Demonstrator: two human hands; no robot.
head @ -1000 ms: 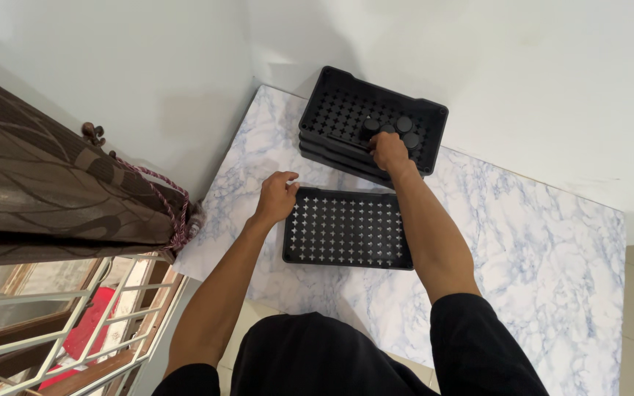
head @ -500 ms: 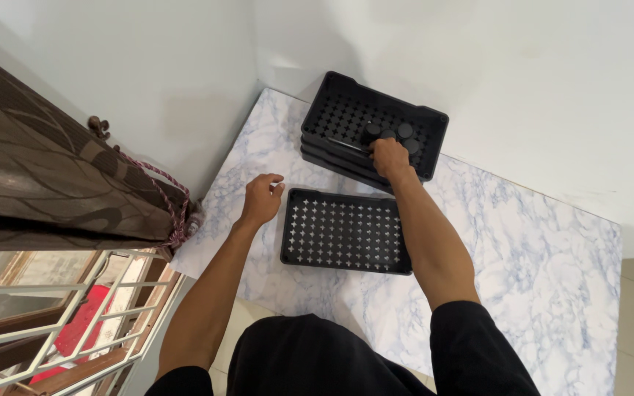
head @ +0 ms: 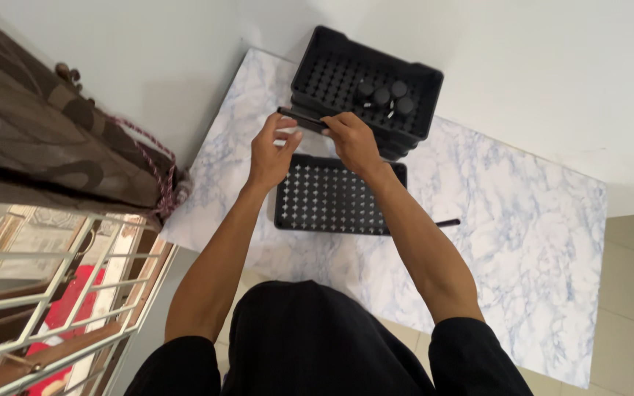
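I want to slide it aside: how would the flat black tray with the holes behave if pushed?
The flat tray looks thin and full of holes, so it is probably light. It lies flat on the smooth marble table, so it would likely slide, not tip. It seems stiff plastic.

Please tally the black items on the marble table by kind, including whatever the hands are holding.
Deep perforated bins, stacked, exact number unclear: at least 1
Flat perforated tray: 1
Round black caps in the top bin: about 5
Thin black strip, held between left hand and right hand: 1
Thin black stick on the table: 1
Total: about 9
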